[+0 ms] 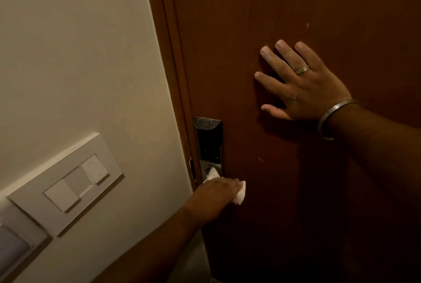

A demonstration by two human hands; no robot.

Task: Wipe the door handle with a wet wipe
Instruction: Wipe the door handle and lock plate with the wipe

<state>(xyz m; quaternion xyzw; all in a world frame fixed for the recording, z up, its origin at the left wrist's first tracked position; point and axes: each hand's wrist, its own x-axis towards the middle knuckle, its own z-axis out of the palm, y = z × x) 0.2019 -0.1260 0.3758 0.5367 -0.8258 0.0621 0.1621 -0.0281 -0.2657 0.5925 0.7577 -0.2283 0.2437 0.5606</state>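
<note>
L hand closed over wet wipe at door handle; R hand flat on door.

L hand [218, 191]: fingers curled round white wet wipe [241, 194], wipe showing above & to right of knuckles, pressed at lower end of dark lock plate [208, 141] near door edge. Door handle itself hidden under hand/wipe; cannot tell grip on it. L forearm comes up from bottom of frame. R hand [298, 84]: fingers spread, palm against brown door [284, 9], holding nothing; ring [302, 69] & wrist bangle [335, 114] worn. Switch panel [66, 182] on wall, left of frame.
</note>
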